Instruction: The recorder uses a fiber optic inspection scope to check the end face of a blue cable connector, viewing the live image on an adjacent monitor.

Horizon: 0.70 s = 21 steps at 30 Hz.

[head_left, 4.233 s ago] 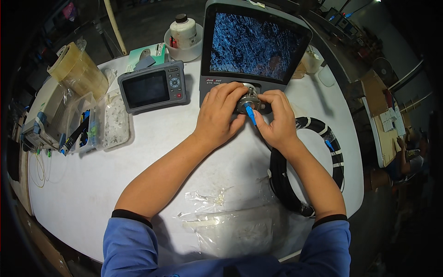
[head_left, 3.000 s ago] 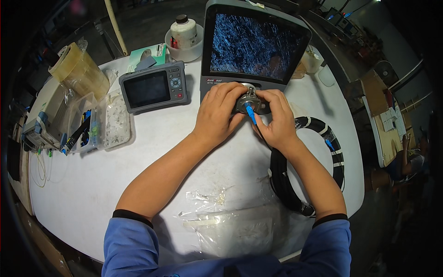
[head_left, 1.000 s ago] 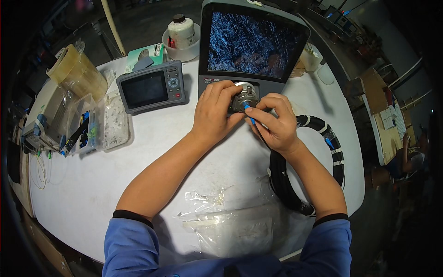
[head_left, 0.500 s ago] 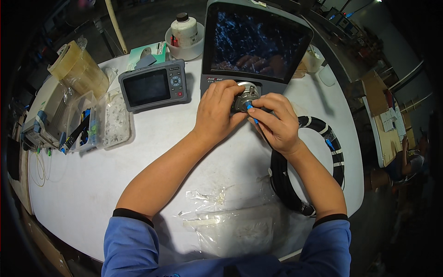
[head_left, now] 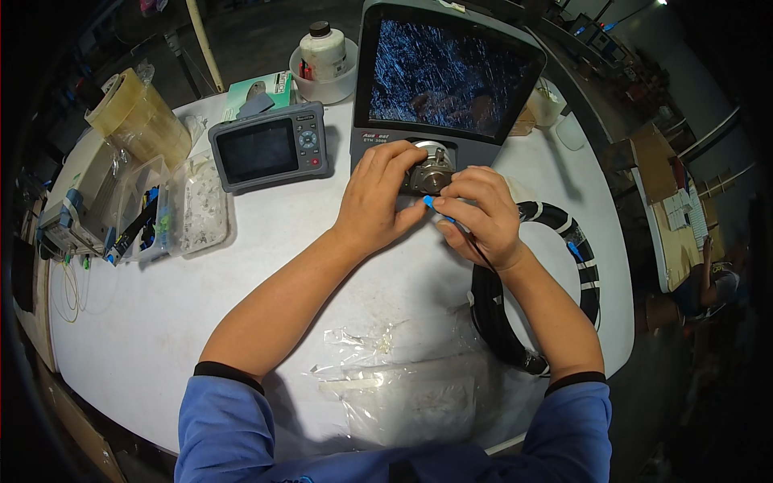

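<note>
My right hand (head_left: 489, 221) pinches a blue fibre-optic connector (head_left: 429, 202) on a thin black cable (head_left: 483, 256). The connector sits just below the round metal fixture (head_left: 435, 179) at the front of a fibre inspection microscope with a large screen (head_left: 451, 68), apart from its port. Around the fixture's left side curls my left hand (head_left: 378, 189), its fingertips on the metal. Its thumb points at the connector's tip; whether they touch I cannot tell. Bluish-white streaks and specks fill the screen. Beside my right forearm lies a coiled black cable (head_left: 592, 278) with white ties and another blue connector (head_left: 574, 251).
A grey handheld tester (head_left: 262, 151) stands left of the microscope. Farther left are a clear bin (head_left: 145, 213) of tools, a shallow tray (head_left: 204, 205) and tape rolls (head_left: 141, 121). A white bottle (head_left: 324, 55) stands in a tub behind. Clear plastic bags (head_left: 411, 394) lie near me.
The blue connector has come away from the fixture's port, down and slightly left, with my right hand. My left thumb is by its tip. The screen's blurred pattern has become sharper streaks.
</note>
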{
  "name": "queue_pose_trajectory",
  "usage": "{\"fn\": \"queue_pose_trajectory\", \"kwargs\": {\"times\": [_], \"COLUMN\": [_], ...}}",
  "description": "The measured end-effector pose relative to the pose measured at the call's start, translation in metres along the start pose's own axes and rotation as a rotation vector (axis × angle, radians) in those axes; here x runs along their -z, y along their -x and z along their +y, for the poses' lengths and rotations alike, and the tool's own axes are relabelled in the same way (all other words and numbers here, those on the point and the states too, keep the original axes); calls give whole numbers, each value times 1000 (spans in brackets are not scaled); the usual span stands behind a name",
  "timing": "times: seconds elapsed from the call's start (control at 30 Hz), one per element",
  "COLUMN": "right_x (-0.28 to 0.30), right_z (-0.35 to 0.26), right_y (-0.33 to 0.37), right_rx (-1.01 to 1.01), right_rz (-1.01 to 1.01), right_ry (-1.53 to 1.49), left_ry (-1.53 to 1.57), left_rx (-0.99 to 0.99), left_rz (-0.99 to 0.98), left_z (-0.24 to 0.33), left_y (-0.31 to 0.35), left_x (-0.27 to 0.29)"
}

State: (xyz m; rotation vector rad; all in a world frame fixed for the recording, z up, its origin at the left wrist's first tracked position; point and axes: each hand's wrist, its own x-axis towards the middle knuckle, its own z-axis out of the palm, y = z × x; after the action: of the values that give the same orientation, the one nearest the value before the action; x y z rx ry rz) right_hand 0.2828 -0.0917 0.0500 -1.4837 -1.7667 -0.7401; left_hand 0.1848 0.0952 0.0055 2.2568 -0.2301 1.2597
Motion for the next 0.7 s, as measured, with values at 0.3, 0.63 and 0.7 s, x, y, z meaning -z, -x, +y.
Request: {"fn": "queue_pose_trajectory", "kwargs": {"times": [0.3,0.63,0.7], "right_x": [-1,35,50], "right_z": [4,11,4], "right_y": [5,-8,-21], "right_rx": [22,-141,-191], "right_rz": [-3,-150,-112], "right_ry": [-72,84,111], "left_ry": [-23,-80,-90], "left_rx": [-163,-129,-119], "left_rz": [3,-56,-81], "left_z": [22,33,39], "left_y": [6,23,29], "left_x": [16,41,49]}}
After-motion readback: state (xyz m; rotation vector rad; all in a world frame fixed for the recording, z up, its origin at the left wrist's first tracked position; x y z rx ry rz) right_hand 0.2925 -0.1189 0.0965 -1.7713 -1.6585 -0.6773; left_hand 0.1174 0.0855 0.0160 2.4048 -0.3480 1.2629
